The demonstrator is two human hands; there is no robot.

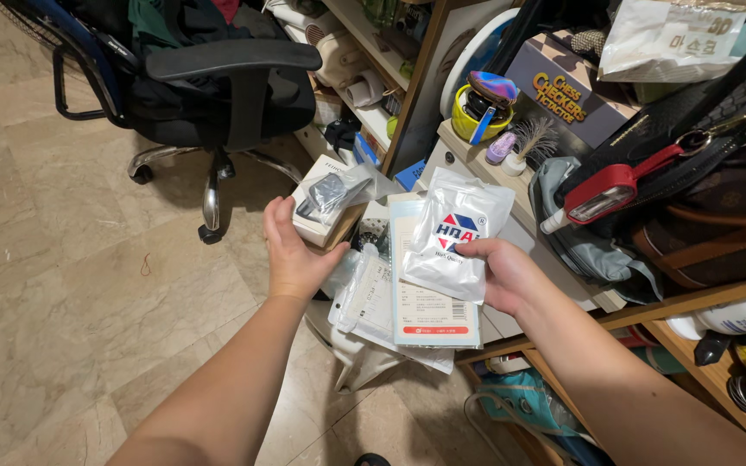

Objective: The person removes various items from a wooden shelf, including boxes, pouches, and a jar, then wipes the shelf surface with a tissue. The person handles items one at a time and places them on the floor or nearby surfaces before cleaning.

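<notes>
The right hand [504, 274] is nearest, its fingers [475, 250] closed on the lower right edge of a white plastic pouch [458, 231], thumb on top, so that the pouch is held tilted above a stack of flat packets [429, 321]. Taking that pouch as the landmark: just below it and partly covered by it lies a pale blue flat parcel with a red strip [435, 326], and clear plastic bags [364, 298] spill out to the lower left of it.

To the left of the pouch, the left hand [295, 250] is cupped with its fingers spread and half curled, pressing against the side of a small white box [319, 200] that carries a dark item in clear wrap [331, 192].

Right of the pouch hang a grey bag [582, 246] and a dark handbag [718, 216] with a red tag [608, 192]. Above the pouch, on the shelf [464, 142], sit a yellow cup [475, 125] and a board-game box [567, 91]. Far to the upper left of the pouch stands a black office chair [218, 86] on the tiled floor [62, 285].
</notes>
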